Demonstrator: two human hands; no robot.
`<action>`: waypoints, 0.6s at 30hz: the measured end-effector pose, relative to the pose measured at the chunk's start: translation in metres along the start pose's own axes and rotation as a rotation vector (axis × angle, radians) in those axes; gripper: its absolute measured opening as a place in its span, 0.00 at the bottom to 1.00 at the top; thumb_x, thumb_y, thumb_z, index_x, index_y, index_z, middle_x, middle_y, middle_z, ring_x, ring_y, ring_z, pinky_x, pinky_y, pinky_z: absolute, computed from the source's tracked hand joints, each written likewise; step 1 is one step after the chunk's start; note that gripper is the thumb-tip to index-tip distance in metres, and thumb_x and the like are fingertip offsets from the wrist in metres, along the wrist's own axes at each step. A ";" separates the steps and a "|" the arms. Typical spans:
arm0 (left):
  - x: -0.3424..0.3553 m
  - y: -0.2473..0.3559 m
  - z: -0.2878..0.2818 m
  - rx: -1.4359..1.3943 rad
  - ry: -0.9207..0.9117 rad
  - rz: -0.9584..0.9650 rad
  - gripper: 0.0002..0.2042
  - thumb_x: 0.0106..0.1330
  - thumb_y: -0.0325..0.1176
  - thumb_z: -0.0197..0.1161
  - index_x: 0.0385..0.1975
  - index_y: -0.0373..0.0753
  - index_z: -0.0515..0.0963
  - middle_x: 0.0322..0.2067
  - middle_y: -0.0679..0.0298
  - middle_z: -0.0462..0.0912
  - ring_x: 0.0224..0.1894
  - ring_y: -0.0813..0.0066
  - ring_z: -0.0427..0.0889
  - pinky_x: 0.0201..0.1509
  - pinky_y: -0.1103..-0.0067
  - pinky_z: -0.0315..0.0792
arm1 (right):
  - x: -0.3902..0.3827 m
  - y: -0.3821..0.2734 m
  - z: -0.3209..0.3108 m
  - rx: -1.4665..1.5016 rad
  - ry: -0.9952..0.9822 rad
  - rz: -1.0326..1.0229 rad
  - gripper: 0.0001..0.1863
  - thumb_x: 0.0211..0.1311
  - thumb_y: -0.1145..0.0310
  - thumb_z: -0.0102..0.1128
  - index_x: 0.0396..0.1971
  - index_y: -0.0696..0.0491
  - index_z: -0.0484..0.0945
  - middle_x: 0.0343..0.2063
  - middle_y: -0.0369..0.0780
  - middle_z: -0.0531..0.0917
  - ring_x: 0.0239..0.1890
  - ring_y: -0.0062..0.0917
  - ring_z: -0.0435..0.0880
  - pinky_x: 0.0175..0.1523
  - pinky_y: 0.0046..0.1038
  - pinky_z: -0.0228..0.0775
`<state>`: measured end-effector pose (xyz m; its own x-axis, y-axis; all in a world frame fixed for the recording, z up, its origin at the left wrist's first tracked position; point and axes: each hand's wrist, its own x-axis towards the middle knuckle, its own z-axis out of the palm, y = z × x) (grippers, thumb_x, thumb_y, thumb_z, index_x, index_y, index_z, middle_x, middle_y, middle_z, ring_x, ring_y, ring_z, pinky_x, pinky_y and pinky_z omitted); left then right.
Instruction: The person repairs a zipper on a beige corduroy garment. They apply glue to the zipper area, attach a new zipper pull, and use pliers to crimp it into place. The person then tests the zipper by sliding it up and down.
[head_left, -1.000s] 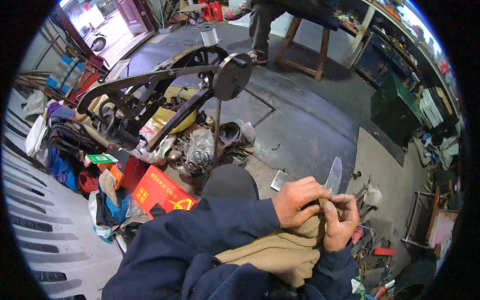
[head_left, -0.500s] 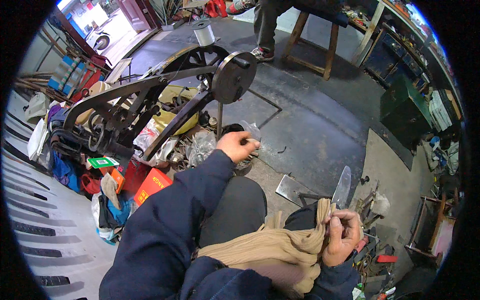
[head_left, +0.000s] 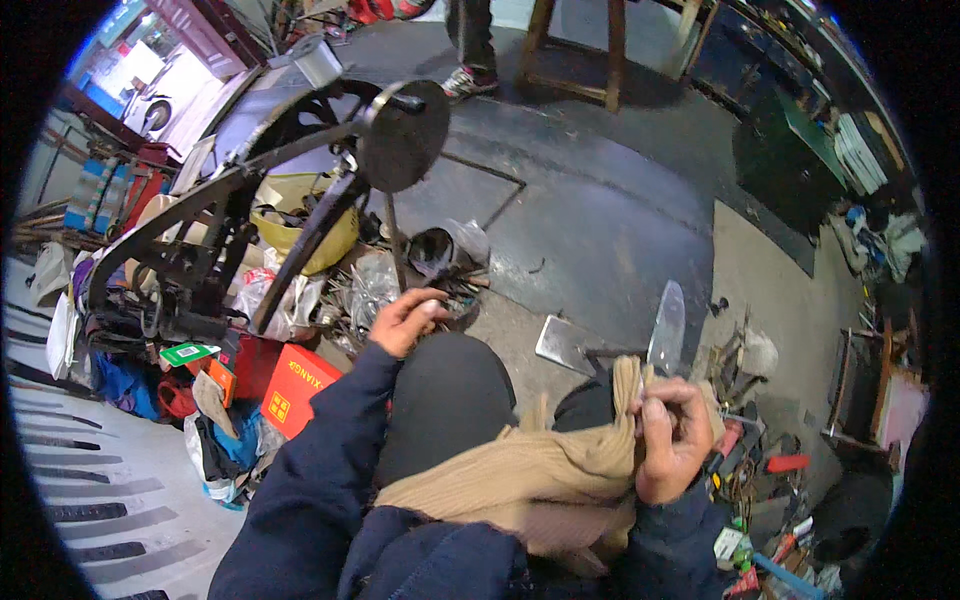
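Note:
A tan ribbed knit cloth [head_left: 520,470] lies bunched over my lap. My right hand [head_left: 675,445] pinches a gathered fold of it, thumb against the fingers, with a small pale bit at the fingertips too small to name. My left hand [head_left: 405,325] hovers above my left knee, away from the cloth. Its thumb and fingers are drawn together, and whatever may be between them does not show. Just beyond the gathered fold stands a metal stand with flat sole-shaped plates, one upright plate [head_left: 667,325] and one lower plate [head_left: 566,343].
At left stands a black iron sewing machine [head_left: 230,190] with a round wheel [head_left: 403,135] and a white thread spool [head_left: 317,62]. Beneath it are a yellow basin [head_left: 315,235], bags and a red box [head_left: 298,388]. Tools [head_left: 745,450] crowd the right. Ahead, another person's leg [head_left: 470,40] shows.
My left hand has drawn back from beside the machine toward my left knee. The right hand keeps its pinch on the cloth. The whole view has shifted slightly.

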<state>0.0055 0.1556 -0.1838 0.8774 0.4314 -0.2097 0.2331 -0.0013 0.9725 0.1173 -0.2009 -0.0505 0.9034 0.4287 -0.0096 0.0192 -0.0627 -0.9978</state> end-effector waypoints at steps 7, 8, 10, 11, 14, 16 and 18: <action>-0.099 0.109 0.071 0.371 -0.029 0.558 0.09 0.59 0.25 0.63 0.39 0.34 0.83 0.41 0.53 0.85 0.47 0.56 0.84 0.57 0.68 0.75 | 0.000 0.004 -0.009 0.325 0.137 -0.049 0.06 0.75 0.70 0.55 0.46 0.56 0.74 0.36 0.37 0.81 0.31 0.14 0.74 0.37 0.19 0.67; -0.111 0.118 0.083 0.365 -0.151 0.546 0.10 0.59 0.27 0.66 0.40 0.35 0.84 0.41 0.53 0.85 0.48 0.54 0.84 0.57 0.66 0.76 | -0.002 0.003 -0.011 0.371 0.172 -0.065 0.06 0.75 0.70 0.55 0.46 0.56 0.74 0.36 0.37 0.81 0.31 0.14 0.73 0.37 0.19 0.67; -0.125 0.125 0.108 0.374 -0.369 0.610 0.17 0.60 0.32 0.69 0.49 0.36 0.81 0.45 0.52 0.85 0.50 0.52 0.83 0.57 0.66 0.76 | -0.009 0.003 -0.018 0.372 0.233 -0.082 0.07 0.75 0.69 0.56 0.45 0.56 0.74 0.35 0.37 0.79 0.30 0.14 0.73 0.35 0.19 0.66; -0.134 0.126 0.118 0.411 -0.392 0.563 0.21 0.60 0.35 0.70 0.54 0.36 0.78 0.48 0.52 0.84 0.51 0.51 0.83 0.57 0.66 0.76 | -0.014 0.003 -0.022 0.393 0.261 -0.079 0.07 0.75 0.69 0.56 0.45 0.55 0.74 0.35 0.37 0.78 0.29 0.15 0.72 0.34 0.19 0.66; -0.151 0.128 0.123 0.547 -0.385 0.413 0.34 0.60 0.43 0.73 0.64 0.33 0.69 0.54 0.45 0.80 0.56 0.46 0.81 0.61 0.66 0.74 | -0.035 0.000 -0.044 0.268 0.183 -0.110 0.08 0.74 0.68 0.57 0.46 0.56 0.74 0.32 0.35 0.77 0.28 0.14 0.73 0.32 0.19 0.64; -0.158 0.127 0.121 0.610 -0.282 0.350 0.37 0.60 0.44 0.73 0.66 0.34 0.67 0.54 0.44 0.79 0.55 0.46 0.81 0.60 0.65 0.75 | -0.054 -0.002 -0.057 0.108 0.133 -0.002 0.07 0.72 0.69 0.59 0.42 0.57 0.76 0.28 0.33 0.77 0.27 0.13 0.73 0.32 0.18 0.63; -0.167 0.128 0.119 0.518 -0.293 0.147 0.37 0.60 0.43 0.73 0.67 0.37 0.65 0.52 0.44 0.80 0.52 0.53 0.84 0.55 0.68 0.76 | -0.070 -0.001 -0.062 0.007 0.048 -0.010 0.07 0.71 0.70 0.62 0.41 0.57 0.78 0.31 0.31 0.79 0.30 0.11 0.74 0.36 0.18 0.66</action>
<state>-0.0614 -0.0243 -0.0361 0.9775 0.1273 -0.1683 0.2101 -0.5120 0.8329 0.0804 -0.2865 -0.0445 0.9225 0.3859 0.0034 0.0254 -0.0520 -0.9983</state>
